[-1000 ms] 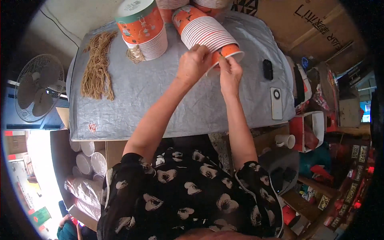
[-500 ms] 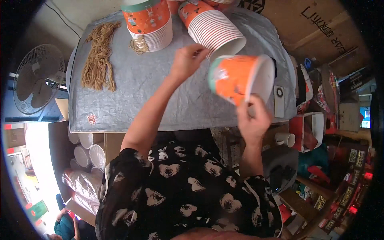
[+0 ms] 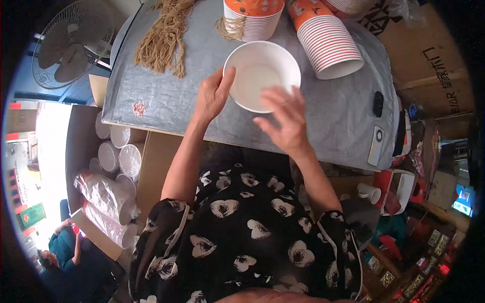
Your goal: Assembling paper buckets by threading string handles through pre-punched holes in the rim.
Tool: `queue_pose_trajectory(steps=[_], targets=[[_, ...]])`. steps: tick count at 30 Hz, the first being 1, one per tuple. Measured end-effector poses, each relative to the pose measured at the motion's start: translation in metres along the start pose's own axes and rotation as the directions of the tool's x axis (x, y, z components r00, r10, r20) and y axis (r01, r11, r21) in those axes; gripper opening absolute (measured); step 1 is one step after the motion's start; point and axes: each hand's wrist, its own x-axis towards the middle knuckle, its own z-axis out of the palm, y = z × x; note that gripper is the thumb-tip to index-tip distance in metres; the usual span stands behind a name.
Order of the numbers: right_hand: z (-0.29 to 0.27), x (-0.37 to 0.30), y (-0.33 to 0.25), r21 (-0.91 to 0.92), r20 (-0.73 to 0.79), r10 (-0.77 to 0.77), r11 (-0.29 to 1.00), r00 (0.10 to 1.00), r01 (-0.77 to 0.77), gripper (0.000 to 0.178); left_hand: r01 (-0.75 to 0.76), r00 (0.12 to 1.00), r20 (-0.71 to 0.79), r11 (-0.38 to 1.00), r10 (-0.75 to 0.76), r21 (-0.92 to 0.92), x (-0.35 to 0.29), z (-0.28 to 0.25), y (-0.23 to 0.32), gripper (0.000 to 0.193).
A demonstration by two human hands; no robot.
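Observation:
A white-lined paper bucket (image 3: 257, 76) is held above the grey-covered table (image 3: 166, 98), its round mouth facing me. My left hand (image 3: 212, 96) grips its left side, thumb on the rim and fingers outside. In front of the bucket's lower right rim is my right hand (image 3: 285, 118), slightly blurred, its fingers spread and holding nothing visible. Behind stands a stack of orange-and-white buckets (image 3: 255, 22) with tan cord loops (image 3: 230, 29) hanging on its side. To the right, another bucket stack (image 3: 329, 45) lies tilted. A bundle of tan cords (image 3: 166, 43) lies at the far left.
Small red-and-white bits (image 3: 139, 108) lie near the table's left edge. At the right are a black object (image 3: 378, 103) and a white device (image 3: 375, 145). A fan (image 3: 70, 55) stands left, above a carton (image 3: 151, 161) of wrapped containers. Another person (image 3: 63, 242) sits lower left.
The bucket has moved left and turned its mouth toward me. My left hand has taken hold of its side; my right hand has let go of the rim and spread. The view has shifted.

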Motion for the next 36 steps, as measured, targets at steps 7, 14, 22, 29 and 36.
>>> queue_pose_trajectory(steps=[7, 14, 22, 29, 36], targets=[[-0.002, -0.017, 0.048, 0.19, 0.041, 0.409, 0.893, 0.912, -0.409, 0.113, 0.124, 0.99, 0.071, 0.99, -0.119, -0.068, 0.013, -0.012, -0.007, 0.066], [0.013, 0.005, 0.038, 0.604, 0.248, 0.561, 0.548, 0.79, -0.579, 0.104, 0.367, 0.914, 0.287, 0.886, -0.287, -0.283, 0.02, -0.02, 0.002, 0.089], [0.041, -0.004, 0.065, 0.558, 0.13, 0.486, 0.685, 0.864, -0.469, 0.095, 0.202, 0.975, 0.145, 0.945, -0.169, -0.257, 0.027, -0.021, -0.008, 0.08], [0.066, -0.03, 0.1, 0.479, 0.241, 0.516, 0.673, 0.822, -0.563, 0.071, 0.07, 0.997, -0.007, 0.892, -0.081, -0.446, 0.01, -0.009, -0.036, 0.047], [0.076, -0.05, 0.076, 0.343, 0.045, 0.538, 0.783, 0.842, -0.518, 0.059, 0.127, 0.934, -0.344, 0.989, -0.094, 0.074, 0.003, -0.07, -0.085, 0.018]])
